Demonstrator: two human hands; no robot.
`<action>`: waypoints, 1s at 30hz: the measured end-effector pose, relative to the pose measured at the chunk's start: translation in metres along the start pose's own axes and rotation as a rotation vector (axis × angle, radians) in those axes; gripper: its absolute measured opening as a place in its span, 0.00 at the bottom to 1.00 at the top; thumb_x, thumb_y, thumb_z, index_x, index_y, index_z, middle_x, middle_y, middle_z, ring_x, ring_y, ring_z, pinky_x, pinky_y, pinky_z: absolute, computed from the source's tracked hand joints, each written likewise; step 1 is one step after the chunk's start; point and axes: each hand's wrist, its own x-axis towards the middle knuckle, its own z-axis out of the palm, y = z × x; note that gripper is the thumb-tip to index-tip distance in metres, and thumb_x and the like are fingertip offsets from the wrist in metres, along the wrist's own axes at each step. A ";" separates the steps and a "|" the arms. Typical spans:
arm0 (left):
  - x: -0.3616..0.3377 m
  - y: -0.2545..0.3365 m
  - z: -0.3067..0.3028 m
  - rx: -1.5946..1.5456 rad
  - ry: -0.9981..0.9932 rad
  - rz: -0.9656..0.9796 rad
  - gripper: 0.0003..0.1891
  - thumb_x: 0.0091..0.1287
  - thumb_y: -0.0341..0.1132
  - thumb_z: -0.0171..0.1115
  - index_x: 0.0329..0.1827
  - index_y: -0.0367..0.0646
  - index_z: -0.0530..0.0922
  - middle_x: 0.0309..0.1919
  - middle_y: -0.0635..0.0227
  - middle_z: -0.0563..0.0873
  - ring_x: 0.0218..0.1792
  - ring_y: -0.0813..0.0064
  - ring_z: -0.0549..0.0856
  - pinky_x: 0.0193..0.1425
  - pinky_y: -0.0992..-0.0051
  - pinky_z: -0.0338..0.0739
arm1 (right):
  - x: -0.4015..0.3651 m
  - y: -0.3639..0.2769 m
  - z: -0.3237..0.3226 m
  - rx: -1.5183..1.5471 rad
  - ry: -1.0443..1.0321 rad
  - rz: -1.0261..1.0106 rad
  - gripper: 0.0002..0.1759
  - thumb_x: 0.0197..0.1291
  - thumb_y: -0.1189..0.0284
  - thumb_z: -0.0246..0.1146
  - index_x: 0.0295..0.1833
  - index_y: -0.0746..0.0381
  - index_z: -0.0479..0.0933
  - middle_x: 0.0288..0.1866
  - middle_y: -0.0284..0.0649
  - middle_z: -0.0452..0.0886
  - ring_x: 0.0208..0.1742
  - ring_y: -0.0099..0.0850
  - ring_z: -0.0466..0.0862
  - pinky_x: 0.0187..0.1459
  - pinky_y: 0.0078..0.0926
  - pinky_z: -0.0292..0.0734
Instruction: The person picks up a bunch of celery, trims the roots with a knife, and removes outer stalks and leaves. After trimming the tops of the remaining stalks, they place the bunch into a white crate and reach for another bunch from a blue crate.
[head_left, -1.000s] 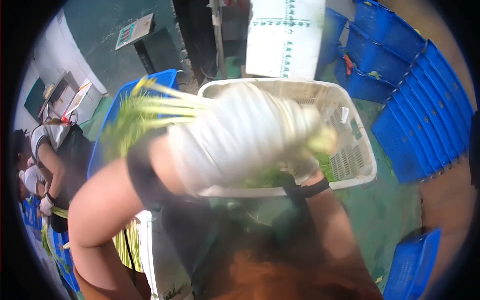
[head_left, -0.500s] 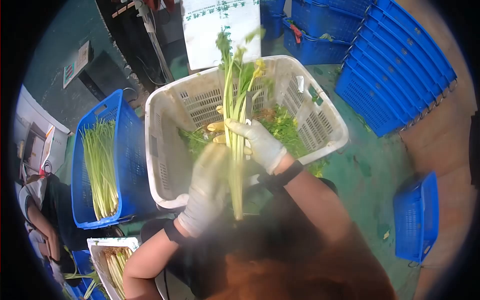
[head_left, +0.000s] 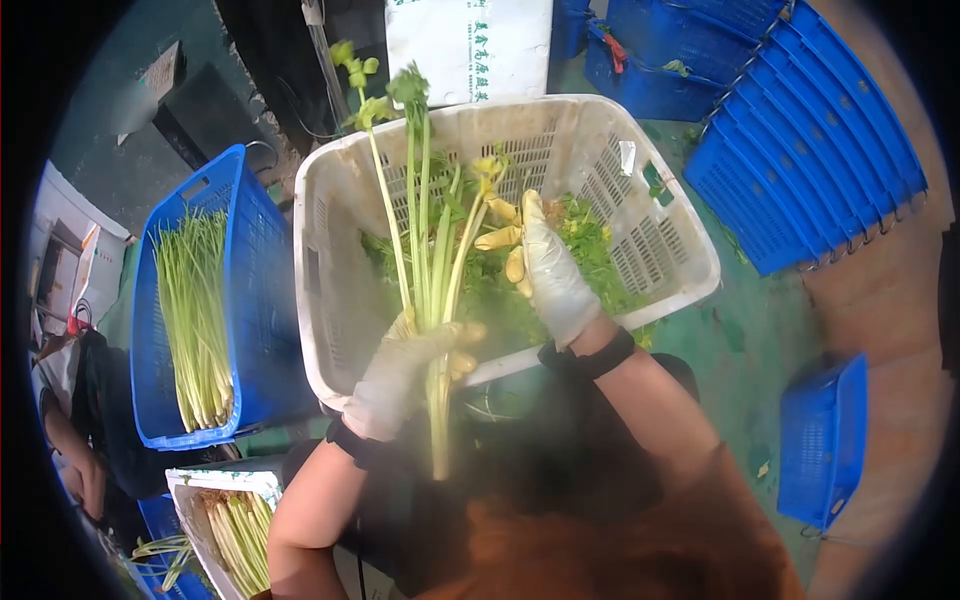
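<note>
A bunch of long green stalks with leafy tops [head_left: 425, 240] stands nearly upright in my left hand [head_left: 405, 365], whose gloved fingers wrap round its lower part. To its right, my right hand [head_left: 540, 260], in a white glove with yellowish fingers, is raised with the fingers apart, near a yellowing leafy stalk at the bunch's edge. Whether it touches that stalk is hard to tell. Both hands are over a large white plastic basket [head_left: 335, 165], with loose green leaves [head_left: 590, 250] lying inside.
A blue crate [head_left: 265, 300] of upright green stalks stands left, above a white foam box [head_left: 185, 485] of pale stalks. Stacked blue crates [head_left: 800, 140] are at upper right, another blue crate [head_left: 822, 440] at lower right. Part of another person [head_left: 75, 440] shows at far left.
My right hand has let go of the bunch and moved right. My left hand, blurred before, now grips the lower stalks. The bunch has shifted left and its tops have spread. The view has shifted slightly.
</note>
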 end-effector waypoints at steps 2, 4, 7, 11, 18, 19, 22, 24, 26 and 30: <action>-0.002 -0.002 -0.003 -0.011 -0.008 -0.023 0.19 0.68 0.26 0.62 0.62 0.37 0.72 0.45 0.57 0.88 0.29 0.76 0.86 0.30 0.80 0.82 | 0.000 0.000 0.004 0.073 -0.055 0.069 0.42 0.69 0.36 0.47 0.69 0.61 0.70 0.37 0.32 0.82 0.21 0.16 0.64 0.22 0.15 0.60; -0.001 -0.002 -0.005 -0.028 -0.015 0.004 0.21 0.68 0.26 0.63 0.63 0.36 0.71 0.49 0.57 0.87 0.26 0.78 0.84 0.29 0.81 0.80 | 0.001 -0.004 0.011 0.010 0.026 0.132 0.39 0.72 0.39 0.46 0.69 0.60 0.71 0.33 0.29 0.79 0.19 0.14 0.62 0.19 0.14 0.54; -0.005 0.000 -0.004 -0.021 0.002 0.004 0.23 0.66 0.26 0.64 0.64 0.34 0.71 0.46 0.59 0.87 0.25 0.78 0.82 0.29 0.81 0.78 | 0.003 -0.003 0.015 0.011 0.020 -0.003 0.37 0.74 0.41 0.43 0.68 0.62 0.71 0.28 0.27 0.77 0.15 0.13 0.63 0.15 0.12 0.56; -0.005 -0.002 -0.007 0.003 -0.054 0.006 0.24 0.65 0.26 0.65 0.65 0.32 0.71 0.45 0.56 0.87 0.25 0.77 0.82 0.29 0.81 0.77 | 0.006 -0.009 0.007 0.076 -0.016 0.072 0.29 0.74 0.44 0.46 0.62 0.56 0.73 0.22 0.28 0.75 0.14 0.17 0.63 0.14 0.15 0.55; -0.008 -0.005 -0.011 -0.013 -0.099 0.039 0.25 0.63 0.31 0.67 0.62 0.32 0.72 0.45 0.55 0.87 0.24 0.77 0.81 0.28 0.82 0.76 | 0.014 -0.012 -0.011 0.444 0.028 0.191 0.23 0.73 0.43 0.48 0.52 0.49 0.74 0.26 0.37 0.80 0.12 0.18 0.65 0.11 0.16 0.52; -0.009 -0.006 -0.010 -0.028 -0.073 0.070 0.25 0.62 0.32 0.67 0.61 0.33 0.72 0.45 0.55 0.87 0.24 0.77 0.81 0.26 0.81 0.75 | 0.014 -0.013 -0.014 0.410 -0.004 0.210 0.27 0.73 0.42 0.48 0.57 0.52 0.74 0.26 0.36 0.80 0.13 0.19 0.65 0.12 0.15 0.53; -0.009 -0.008 -0.011 -0.042 -0.062 0.034 0.25 0.62 0.32 0.67 0.61 0.33 0.71 0.45 0.55 0.87 0.23 0.77 0.81 0.26 0.80 0.76 | 0.010 -0.015 -0.014 0.376 -0.091 0.255 0.32 0.72 0.41 0.49 0.62 0.56 0.73 0.28 0.35 0.79 0.15 0.18 0.65 0.13 0.14 0.53; -0.007 -0.008 -0.014 -0.054 -0.089 0.025 0.25 0.64 0.31 0.66 0.64 0.36 0.70 0.47 0.58 0.87 0.24 0.77 0.82 0.27 0.81 0.76 | 0.005 -0.017 -0.009 0.370 -0.150 0.278 0.33 0.71 0.40 0.50 0.61 0.57 0.73 0.30 0.35 0.79 0.14 0.17 0.64 0.13 0.13 0.53; -0.006 -0.009 -0.014 -0.072 -0.110 0.018 0.26 0.65 0.29 0.64 0.66 0.38 0.69 0.49 0.60 0.87 0.25 0.77 0.82 0.28 0.82 0.77 | -0.001 -0.013 0.001 0.186 0.121 0.268 0.31 0.68 0.41 0.56 0.58 0.57 0.74 0.35 0.33 0.77 0.15 0.16 0.63 0.13 0.12 0.53; -0.004 -0.011 -0.014 -0.057 -0.122 0.003 0.25 0.66 0.30 0.65 0.65 0.36 0.70 0.52 0.56 0.86 0.31 0.74 0.87 0.33 0.79 0.81 | -0.009 -0.010 0.007 0.427 -0.092 0.488 0.23 0.66 0.49 0.64 0.54 0.55 0.75 0.36 0.30 0.75 0.17 0.15 0.64 0.13 0.14 0.51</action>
